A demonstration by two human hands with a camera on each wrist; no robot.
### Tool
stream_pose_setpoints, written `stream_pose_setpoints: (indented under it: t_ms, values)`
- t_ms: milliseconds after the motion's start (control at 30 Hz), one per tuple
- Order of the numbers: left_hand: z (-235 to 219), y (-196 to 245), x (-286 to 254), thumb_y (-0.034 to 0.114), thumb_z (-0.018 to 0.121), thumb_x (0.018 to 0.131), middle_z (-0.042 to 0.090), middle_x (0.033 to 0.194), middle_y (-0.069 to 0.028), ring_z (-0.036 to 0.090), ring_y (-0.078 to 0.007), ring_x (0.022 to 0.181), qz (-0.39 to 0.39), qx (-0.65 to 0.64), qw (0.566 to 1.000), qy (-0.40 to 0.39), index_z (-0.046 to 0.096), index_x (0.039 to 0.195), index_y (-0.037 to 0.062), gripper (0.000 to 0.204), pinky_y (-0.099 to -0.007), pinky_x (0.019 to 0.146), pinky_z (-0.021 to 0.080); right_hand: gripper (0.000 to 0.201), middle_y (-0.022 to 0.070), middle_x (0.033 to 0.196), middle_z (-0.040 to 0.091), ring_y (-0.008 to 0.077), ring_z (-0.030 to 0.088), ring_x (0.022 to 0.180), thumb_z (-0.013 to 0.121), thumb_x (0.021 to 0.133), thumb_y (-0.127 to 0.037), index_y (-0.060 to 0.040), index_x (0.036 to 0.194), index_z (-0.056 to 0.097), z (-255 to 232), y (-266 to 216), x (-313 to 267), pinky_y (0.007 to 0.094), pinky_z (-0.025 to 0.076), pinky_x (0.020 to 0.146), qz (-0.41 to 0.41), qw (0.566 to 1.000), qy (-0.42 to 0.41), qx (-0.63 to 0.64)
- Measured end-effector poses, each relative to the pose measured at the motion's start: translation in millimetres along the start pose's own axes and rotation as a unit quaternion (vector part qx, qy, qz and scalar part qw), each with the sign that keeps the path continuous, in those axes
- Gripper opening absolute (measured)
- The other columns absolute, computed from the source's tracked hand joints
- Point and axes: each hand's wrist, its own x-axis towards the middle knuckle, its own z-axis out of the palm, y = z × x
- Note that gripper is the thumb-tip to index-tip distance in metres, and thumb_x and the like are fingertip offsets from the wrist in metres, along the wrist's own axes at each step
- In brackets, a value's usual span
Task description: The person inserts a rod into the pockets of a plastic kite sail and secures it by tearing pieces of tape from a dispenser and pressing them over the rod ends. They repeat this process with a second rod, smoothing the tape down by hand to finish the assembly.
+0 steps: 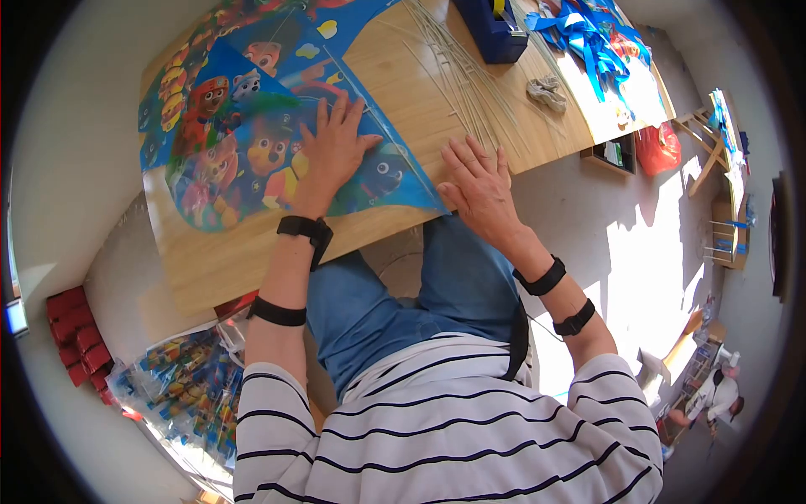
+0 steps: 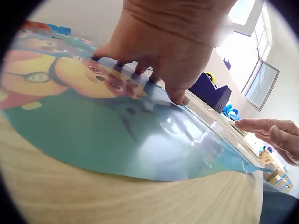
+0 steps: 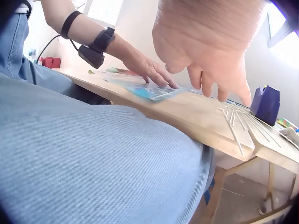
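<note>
A blue printed plastic sheet (image 1: 277,160) with cartoon dogs lies across the left of the wooden table (image 1: 210,269). The left hand (image 1: 336,147) rests on it with fingers spread, near its straight right edge; in the left wrist view this hand (image 2: 163,44) arches over the glossy sheet (image 2: 140,140), fingertips touching it. The right hand (image 1: 481,186) is at the table's front edge, just right of the sheet's corner, fingers extended and holding nothing visible. In the right wrist view the right hand (image 3: 210,46) appears above the tabletop, near thin pale sticks (image 3: 236,123).
Thin sticks (image 1: 457,76) lie in a loose bundle beyond the right hand. Behind them stand a blue tape dispenser (image 1: 495,34) and a small pale bundle (image 1: 546,93). Blue ribbon-like strips (image 1: 592,50) lie at the far right; a red bag (image 1: 657,149) hangs below.
</note>
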Motion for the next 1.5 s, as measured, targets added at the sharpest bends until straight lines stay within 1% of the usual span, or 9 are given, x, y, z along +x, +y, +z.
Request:
stream_pose_setpoints:
  t_ms: [200,467,767,833,933,1033,1133,1233,1500]
  values:
    - [-3,-25,38,0.049,0.066,0.086,0.029,0.159,-0.0088,0.024,-0.0376,0.147,-0.007,0.021,1.0,-0.002,0.041,0.149,0.0176,0.075,-0.0748,0.106,0.019,0.054,0.0102,0.148,0.045,0.0321,0.031,0.144,0.061,0.092,-0.035,-0.006,0.137,0.052,-5,-4,-7,0.0621,0.014,0.116,-0.026,0.999,-0.018,-0.016]
    - [14,-5,19,0.047,0.071,0.081,0.032,0.158,-0.0086,0.024,-0.0358,0.147,0.023,-0.004,1.0,0.019,0.044,0.147,0.0157,0.078,-0.0715,0.106,0.02,0.059,0.0085,0.151,0.041,0.0317,0.026,0.146,0.063,0.089,-0.04,-0.0049,0.135,0.054,12,-23,6,0.0685,0.007,0.114,-0.08,0.995,-0.052,-0.007]
    - [3,-4,22,0.048,0.074,0.077,0.035,0.156,-0.0089,0.026,-0.0338,0.146,0.021,-0.037,0.999,0.004,0.047,0.144,0.0144,0.08,-0.0711,0.107,0.019,0.057,0.0012,0.154,0.039,0.031,0.023,0.148,0.06,0.091,-0.042,-0.0079,0.136,0.055,-3,-21,-20,0.0708,0.004,0.113,-0.045,0.994,-0.103,-0.003]
    - [2,-3,21,0.048,0.074,0.077,0.036,0.156,-0.0095,0.026,-0.0341,0.146,0.021,-0.035,0.999,0.006,0.047,0.144,0.0143,0.08,-0.072,0.106,0.019,0.056,0.0028,0.151,0.042,0.0317,0.025,0.147,0.06,0.092,-0.042,-0.0082,0.136,0.055,-8,-18,-30,0.0703,0.004,0.113,-0.035,0.993,-0.108,-0.007]
    - [-2,0,20,0.043,0.075,0.078,0.035,0.157,-0.0112,0.024,-0.0342,0.147,0.006,-0.03,1.0,-0.004,0.048,0.143,0.0124,0.078,-0.0649,0.11,0.022,0.054,0.0054,0.147,0.047,0.0327,0.028,0.145,0.059,0.093,-0.04,-0.0077,0.135,0.056,-13,-18,-29,0.0686,0.005,0.114,-0.019,0.996,-0.089,0.001]
    - [-2,3,13,0.029,0.077,0.077,0.045,0.147,-0.0142,0.04,-0.0357,0.137,0.076,-0.076,0.985,0.134,0.054,0.136,0.0075,0.067,-0.051,0.107,0.036,0.05,0.009,0.14,0.053,0.0335,0.038,0.138,0.062,0.091,-0.034,-0.0061,0.132,0.057,-21,-24,-15,0.0658,0.013,0.114,-0.032,0.999,-0.04,0.018]
    - [-10,19,-7,0.013,0.076,0.077,0.058,0.129,-0.0149,0.056,-0.0345,0.115,0.069,-0.174,0.979,0.086,0.061,0.122,0.0024,0.049,-0.0398,0.095,0.046,0.046,0.0113,0.129,0.057,0.033,0.049,0.124,0.068,0.086,-0.026,-0.0034,0.125,0.061,-7,-17,-5,0.0626,0.024,0.112,-0.022,0.999,-0.001,0.05]
    - [-16,50,-28,0.004,0.072,0.076,0.064,0.108,-0.0143,0.059,-0.0332,0.097,0.131,-0.21,0.966,0.068,0.064,0.11,0.0003,0.035,-0.0404,0.084,0.049,0.042,0.0125,0.123,0.058,0.0317,0.053,0.115,0.071,0.08,-0.02,-0.0023,0.118,0.063,-2,-12,-3,0.0604,0.031,0.108,-0.026,0.998,0.021,0.059]
    - [8,72,-39,0.003,0.071,0.076,0.062,0.093,-0.014,0.058,-0.0335,0.093,0.136,-0.232,0.963,0.032,0.063,0.097,0.0008,0.023,-0.0408,0.08,0.046,0.036,0.0137,0.12,0.059,0.0313,0.055,0.112,0.069,0.078,-0.015,-0.003,0.112,0.065,-3,-12,-22,0.0581,0.035,0.106,-0.036,0.999,0.028,0.015]
